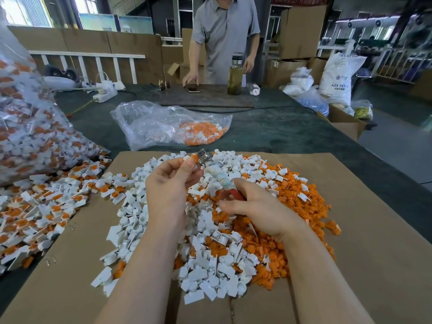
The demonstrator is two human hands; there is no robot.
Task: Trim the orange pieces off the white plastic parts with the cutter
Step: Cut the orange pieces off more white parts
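Mid-task. Left hand (pixel 171 181) pinches a part (pixel 189 158) at frame centre; right hand (pixel 254 206) grips the cutter (pixel 211 169), blades at the part. Trimmed pile (pixel 210 260) below; untrimmed parts (pixel 42 206) lower left and bag (pixel 28 118) upper left remain.

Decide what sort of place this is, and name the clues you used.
Probably a plastics factory or workshop floor. Clues: a white sack printed ABS RESIN, stacked cardboard boxes, and heaps of small white and orange moulded parts on the cardboard sheet.
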